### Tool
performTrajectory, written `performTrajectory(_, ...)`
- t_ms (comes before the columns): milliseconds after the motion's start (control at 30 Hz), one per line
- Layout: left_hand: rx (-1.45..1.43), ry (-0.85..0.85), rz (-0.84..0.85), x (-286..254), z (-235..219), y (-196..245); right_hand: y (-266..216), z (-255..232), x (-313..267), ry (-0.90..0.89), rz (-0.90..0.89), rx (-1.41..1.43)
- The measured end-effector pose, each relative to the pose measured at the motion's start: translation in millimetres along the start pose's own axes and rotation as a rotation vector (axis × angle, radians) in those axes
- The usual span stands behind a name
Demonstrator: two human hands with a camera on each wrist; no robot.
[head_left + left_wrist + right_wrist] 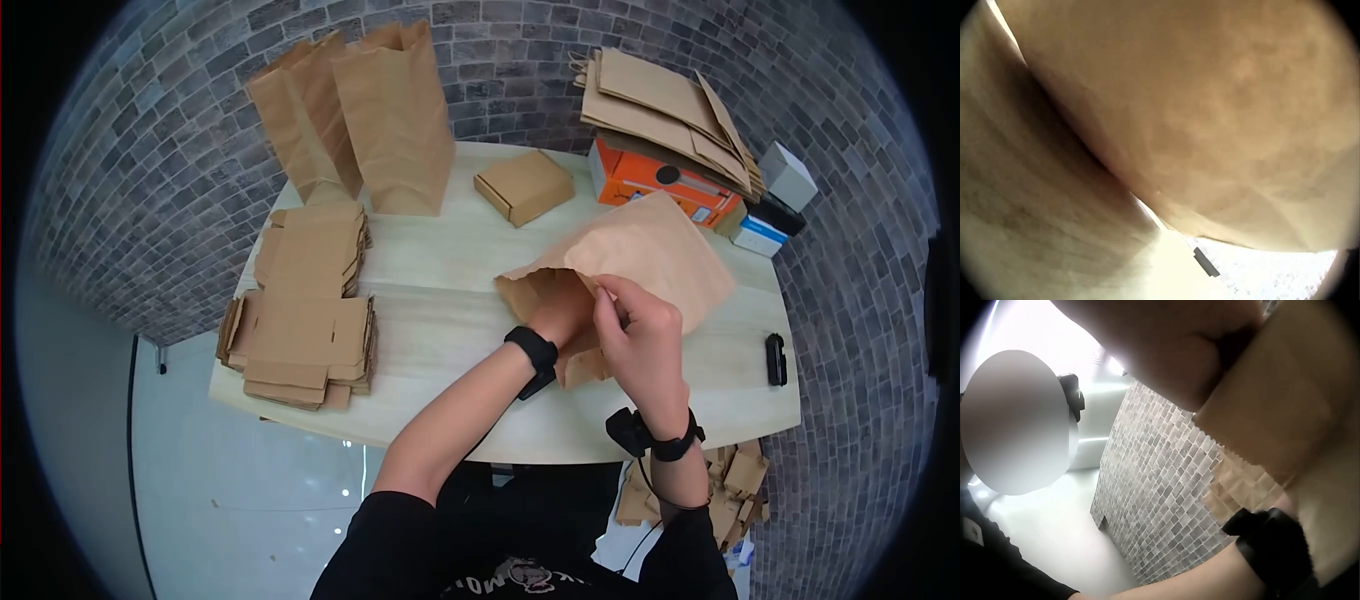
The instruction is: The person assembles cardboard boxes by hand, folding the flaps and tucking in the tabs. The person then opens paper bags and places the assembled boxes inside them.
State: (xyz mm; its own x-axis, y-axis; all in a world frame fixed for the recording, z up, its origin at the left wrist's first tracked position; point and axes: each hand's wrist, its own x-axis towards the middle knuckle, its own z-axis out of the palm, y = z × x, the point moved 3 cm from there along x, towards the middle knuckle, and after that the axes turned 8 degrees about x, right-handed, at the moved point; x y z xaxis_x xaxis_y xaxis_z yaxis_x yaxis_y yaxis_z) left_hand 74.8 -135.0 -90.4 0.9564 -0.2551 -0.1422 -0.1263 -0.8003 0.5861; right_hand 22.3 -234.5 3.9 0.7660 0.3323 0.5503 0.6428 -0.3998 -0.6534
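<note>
A brown paper bag lies on its side over the table, its mouth facing the person. Into that mouth reaches my left hand, its fingers hidden by the paper. My right hand pinches the upper rim of the mouth between thumb and fingers. From the right wrist, the bag's jagged edge shows right beside the right hand. Brown paper fills most of the left wrist view.
Two paper bags stand upright at the back left, behind flattened cardboard boxes. A small carton sits at the back middle. Folded bags lie on an orange box. A black object is near the table's right edge.
</note>
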Motion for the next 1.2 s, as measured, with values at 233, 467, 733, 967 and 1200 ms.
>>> performTrajectory(233,-0.109,0.226,0.141,-2.9,2.7,-8.9,9.6,7.6,1.4,-0.039,-0.075,-0.003)
performTrajectory(467,-0.223,0.414,0.318,-9.9,7.0,-23.1,7.0,5.1,5.9,-0.306,0.0,-0.396)
performTrajectory(733,-0.437,0.014,-0.064,-69.0,-96.2,-73.4,22.4,38.3,-5.5,-0.26,-0.105,-0.693)
performTrajectory(967,0.268,0.638,-0.154,96.9,-115.2,-125.4,32.6,54.9,-12.8,-0.264,-0.141,-0.911)
performTrajectory(1200,0.439,0.425,-0.219,134.5,-81.8,-151.1,34.1,50.8,-21.2,-0.271,-0.174,-0.962)
